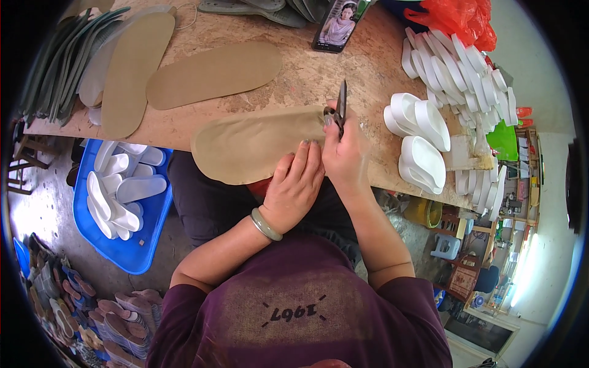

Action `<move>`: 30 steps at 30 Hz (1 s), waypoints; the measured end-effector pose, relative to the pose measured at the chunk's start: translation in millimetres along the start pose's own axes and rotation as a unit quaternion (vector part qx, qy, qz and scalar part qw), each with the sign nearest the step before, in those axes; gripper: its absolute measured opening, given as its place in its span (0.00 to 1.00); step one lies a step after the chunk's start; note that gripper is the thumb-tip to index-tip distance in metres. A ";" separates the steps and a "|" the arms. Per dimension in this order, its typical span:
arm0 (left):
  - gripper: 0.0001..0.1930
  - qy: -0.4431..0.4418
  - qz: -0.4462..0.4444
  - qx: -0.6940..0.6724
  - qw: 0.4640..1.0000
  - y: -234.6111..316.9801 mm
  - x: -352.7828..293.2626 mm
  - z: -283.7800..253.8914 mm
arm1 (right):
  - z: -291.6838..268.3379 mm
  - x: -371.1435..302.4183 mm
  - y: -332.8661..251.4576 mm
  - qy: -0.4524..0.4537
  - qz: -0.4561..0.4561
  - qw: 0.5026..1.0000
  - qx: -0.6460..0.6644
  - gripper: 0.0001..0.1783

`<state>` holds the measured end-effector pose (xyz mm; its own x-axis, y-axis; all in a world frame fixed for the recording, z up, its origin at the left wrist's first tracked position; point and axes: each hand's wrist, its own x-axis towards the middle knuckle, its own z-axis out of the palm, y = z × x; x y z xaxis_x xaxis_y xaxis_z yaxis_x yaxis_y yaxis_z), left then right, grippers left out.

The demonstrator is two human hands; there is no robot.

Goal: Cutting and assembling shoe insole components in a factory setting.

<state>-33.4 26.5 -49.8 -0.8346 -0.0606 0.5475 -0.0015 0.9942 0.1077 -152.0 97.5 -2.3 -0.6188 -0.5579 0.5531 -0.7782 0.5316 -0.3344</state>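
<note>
A tan sole-shaped piece point(251, 147) lies at the table's front edge, partly hanging over my lap. My left hand point(294, 184) rests on its near right part, fingers stretched out flat, a pale bangle point(265, 225) round the wrist. Dark scissors point(342, 101) point away from me in my right hand point(345, 153), whose fingers are wrapped round the handles. This hand is at the right end of the piece, which it partly hides. Farther back lie two more tan sole-shaped pieces, one flat point(215, 73) and one point(136, 76) overlapping the stack on the left.
Dark soles point(67, 67) are stacked at the left. White wedge soles point(423, 165) stand at the right, with several more piled behind. A phone point(337, 27) is propped at the back. A blue tub point(132, 260) of white soles stands below the table, left of my legs.
</note>
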 end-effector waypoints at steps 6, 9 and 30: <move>0.24 0.014 0.004 -0.021 1.000 -2.8 2.7 -3.6 | -26.2 9.5 38.1 -0.033 0.211 0.873 0.439 0.14; 0.23 0.016 0.012 -0.046 0.999 -5.5 2.9 -5.3 | -35.6 6.3 38.1 -0.116 0.081 0.927 0.347 0.12; 0.21 0.048 0.025 -0.053 0.997 -6.3 -1.1 0.4 | -34.8 25.9 39.7 -0.185 -0.103 0.926 0.314 0.13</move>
<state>-32.8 20.3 -51.4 -0.7754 -0.0236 0.6311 0.1020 0.9815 0.1620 -195.2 126.4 25.3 -0.3553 -0.8474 0.3945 -0.7213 -0.0199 -0.6923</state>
